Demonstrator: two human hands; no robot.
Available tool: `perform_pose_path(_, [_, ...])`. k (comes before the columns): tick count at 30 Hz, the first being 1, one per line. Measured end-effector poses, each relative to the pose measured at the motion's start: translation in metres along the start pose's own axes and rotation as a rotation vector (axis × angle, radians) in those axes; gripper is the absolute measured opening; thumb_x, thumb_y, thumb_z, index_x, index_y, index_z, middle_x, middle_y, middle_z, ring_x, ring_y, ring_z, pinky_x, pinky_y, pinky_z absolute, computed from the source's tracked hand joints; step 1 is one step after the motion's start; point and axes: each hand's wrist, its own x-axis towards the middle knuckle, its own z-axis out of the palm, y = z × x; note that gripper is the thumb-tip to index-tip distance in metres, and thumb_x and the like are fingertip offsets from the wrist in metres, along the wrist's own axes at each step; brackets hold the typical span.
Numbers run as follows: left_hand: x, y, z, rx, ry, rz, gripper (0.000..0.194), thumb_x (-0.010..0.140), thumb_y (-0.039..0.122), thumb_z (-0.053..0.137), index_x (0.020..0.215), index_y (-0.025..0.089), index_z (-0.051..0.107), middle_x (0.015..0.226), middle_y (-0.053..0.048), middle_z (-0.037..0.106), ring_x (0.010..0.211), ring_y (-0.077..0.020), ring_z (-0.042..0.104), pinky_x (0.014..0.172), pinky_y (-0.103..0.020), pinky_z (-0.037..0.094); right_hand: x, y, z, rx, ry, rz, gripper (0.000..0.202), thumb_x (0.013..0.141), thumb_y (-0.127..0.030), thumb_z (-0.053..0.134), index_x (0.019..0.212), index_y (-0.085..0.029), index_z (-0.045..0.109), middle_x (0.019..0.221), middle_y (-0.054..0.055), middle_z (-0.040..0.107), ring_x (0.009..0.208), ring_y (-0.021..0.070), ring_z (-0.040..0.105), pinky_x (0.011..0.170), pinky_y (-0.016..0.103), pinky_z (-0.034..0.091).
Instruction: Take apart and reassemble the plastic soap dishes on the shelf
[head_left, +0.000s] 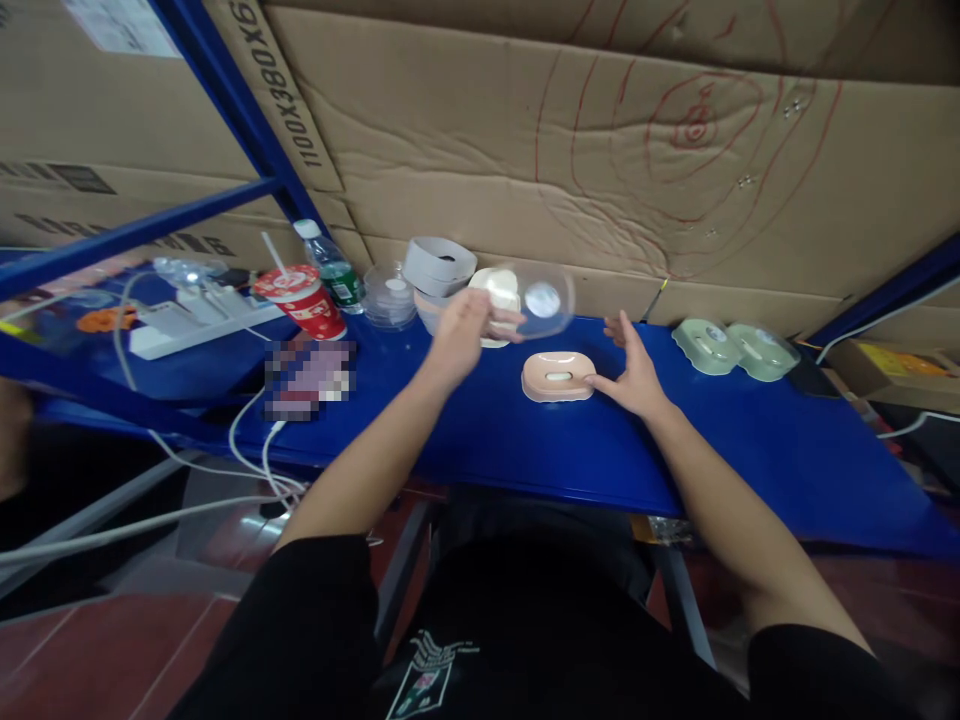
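My left hand (pixel 469 325) grips a clear plastic lid (pixel 559 305) by its left edge and holds it above the blue table. The lid is see-through, with a round whitish patch in its middle. Below it, a peach-coloured oval piece (pixel 556 372) with a slot in its top rests on the table. My right hand (pixel 631 370) is open, fingers spread, its thumb at the right edge of the peach piece. Behind my left hand a cream piece (pixel 496 285) is partly hidden.
Stacked grey-white pieces (pixel 439 263) and clear lids (pixel 390 298) stand at the back left, beside a green-labelled bottle (pixel 341 270) and a red cup (pixel 301 300). Two pale green pieces (pixel 705 346) lie at the right. A power strip (pixel 202 318) and cables are at far left. Cardboard (pixel 480 130) walls the back.
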Motion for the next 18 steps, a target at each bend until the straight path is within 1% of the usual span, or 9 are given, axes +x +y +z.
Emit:
perform_pose_path(1, [-0.004, -0.005, 0.016, -0.013, -0.106, -0.065, 0.067, 0.093, 0.091, 0.041, 0.100, 0.025, 0.050, 0.094, -0.009, 0.076, 0.105, -0.0334, 0.079, 0.084, -0.049, 0.063, 0.000, -0.002, 0.000, -0.004, 0.006, -0.003, 0.129, 0.085, -0.076, 0.075, 0.176, -0.027, -0.002, 0.174, 0.018, 0.040, 0.153, 0.0440, 0.050, 0.125, 0.065, 0.043])
perform_pose_path(2, [-0.007, -0.011, 0.030, -0.032, -0.197, -0.130, 0.068, 0.093, 0.092, 0.042, 0.098, 0.025, 0.049, 0.089, -0.008, 0.073, 0.099, -0.0331, 0.080, 0.081, -0.049, 0.064, -0.001, -0.003, 0.000, -0.015, -0.004, 0.000, 0.129, 0.084, -0.077, 0.076, 0.177, -0.027, 0.001, 0.173, 0.017, 0.041, 0.153, 0.0444, 0.049, 0.125, 0.065, 0.042])
perform_pose_path(3, [-0.009, -0.017, 0.040, -0.061, -0.267, -0.190, 0.067, 0.092, 0.091, 0.043, 0.096, 0.024, 0.049, 0.085, -0.007, 0.071, 0.093, -0.0321, 0.081, 0.079, -0.048, 0.064, -0.001, -0.003, 0.000, -0.032, -0.027, 0.007, 0.127, 0.083, -0.077, 0.077, 0.177, -0.028, 0.008, 0.172, 0.016, 0.044, 0.153, 0.0446, 0.049, 0.126, 0.065, 0.042])
perform_pose_path(5, [-0.013, -0.028, 0.050, -0.130, -0.349, -0.293, 0.066, 0.090, 0.090, 0.048, 0.094, 0.024, 0.047, 0.079, -0.004, 0.068, 0.081, -0.0285, 0.080, 0.075, -0.044, 0.064, -0.002, -0.003, 0.001, -0.061, -0.083, 0.025, 0.116, 0.080, -0.078, 0.079, 0.174, -0.031, 0.027, 0.165, 0.013, 0.054, 0.151, 0.0440, 0.052, 0.126, 0.066, 0.042])
perform_pose_path(7, [-0.016, -0.036, 0.050, -0.135, -0.349, -0.346, 0.066, 0.090, 0.089, 0.049, 0.093, 0.023, 0.049, 0.074, -0.002, 0.067, 0.068, -0.0236, 0.076, 0.066, -0.037, 0.062, -0.003, 0.000, 0.004, -0.062, -0.107, 0.031, 0.107, 0.079, -0.078, 0.080, 0.167, -0.031, 0.044, 0.159, 0.011, 0.062, 0.146, 0.0426, 0.058, 0.124, 0.065, 0.044])
perform_pose_path(8, [-0.017, -0.039, 0.048, -0.083, -0.329, -0.339, 0.065, 0.091, 0.088, 0.049, 0.092, 0.023, 0.051, 0.072, -0.002, 0.067, 0.061, -0.0208, 0.073, 0.060, -0.033, 0.058, -0.003, 0.001, 0.006, -0.054, -0.110, 0.027, 0.104, 0.078, -0.078, 0.081, 0.165, -0.030, 0.048, 0.157, 0.011, 0.064, 0.144, 0.0420, 0.061, 0.123, 0.065, 0.046])
perform_pose_path(11, [-0.019, -0.044, 0.038, 0.228, -0.267, -0.230, 0.062, 0.099, 0.079, 0.045, 0.086, 0.020, 0.060, 0.067, -0.002, 0.067, 0.050, -0.0154, 0.062, 0.050, -0.027, 0.045, -0.003, 0.005, 0.010, -0.037, -0.127, 0.006, 0.102, 0.078, -0.074, 0.083, 0.162, -0.025, 0.053, 0.155, 0.013, 0.065, 0.139, 0.0409, 0.065, 0.121, 0.062, 0.050])
perform_pose_path(14, [-0.021, -0.043, 0.033, 0.471, -0.282, -0.150, 0.060, 0.105, 0.069, 0.040, 0.078, 0.020, 0.063, 0.065, -0.003, 0.067, 0.055, -0.0162, 0.061, 0.054, -0.028, 0.042, -0.003, 0.009, 0.009, -0.043, -0.171, -0.006, 0.098, 0.081, -0.067, 0.083, 0.162, -0.022, 0.053, 0.156, 0.014, 0.064, 0.142, 0.0394, 0.063, 0.122, 0.060, 0.049])
perform_pose_path(18, [-0.022, -0.041, 0.038, 0.671, -0.343, -0.112, 0.063, 0.109, 0.062, 0.033, 0.069, 0.021, 0.059, 0.070, -0.005, 0.070, 0.066, -0.0192, 0.065, 0.065, -0.031, 0.041, -0.003, 0.014, 0.004, -0.040, -0.246, 0.005, 0.093, 0.086, -0.058, 0.078, 0.165, -0.019, 0.048, 0.159, 0.014, 0.060, 0.147, 0.0387, 0.058, 0.124, 0.061, 0.047])
